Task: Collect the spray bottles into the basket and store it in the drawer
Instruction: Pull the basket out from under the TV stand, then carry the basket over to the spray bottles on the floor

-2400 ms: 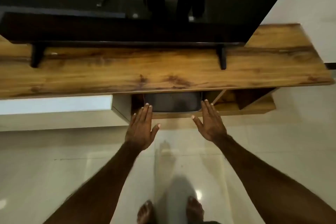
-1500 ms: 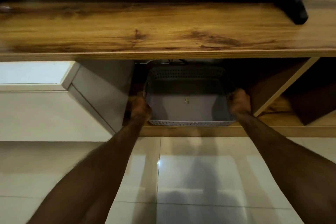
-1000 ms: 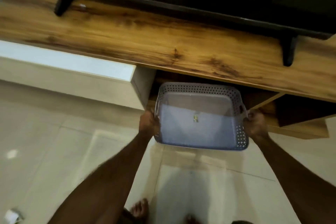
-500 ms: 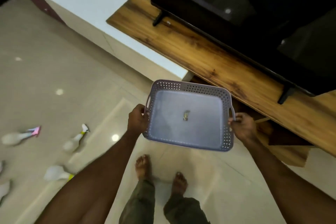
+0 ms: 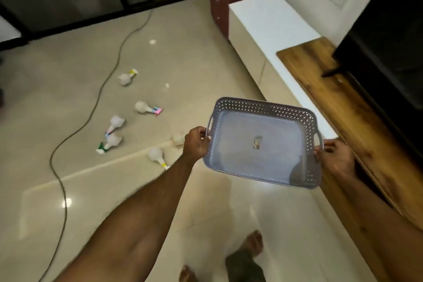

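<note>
Fingers (image 5: 201, 131) still gripping basket (image 5: 263, 144); bottles (image 5: 155, 155) nearer.

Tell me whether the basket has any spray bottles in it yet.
None yet. The basket shows a bare floor with one small sticker; the spray bottles lie on the floor.

One spray bottle (image 5: 178, 139) on the floor (image 5: 160, 30) is mostly hidden behind the left hand (image 5: 196, 143), the small object (image 5: 257, 142) in the basket (image 5: 263, 107) is too blurred to identify, and the black screen (image 5: 389, 41) is cut off by the right edge.
</note>
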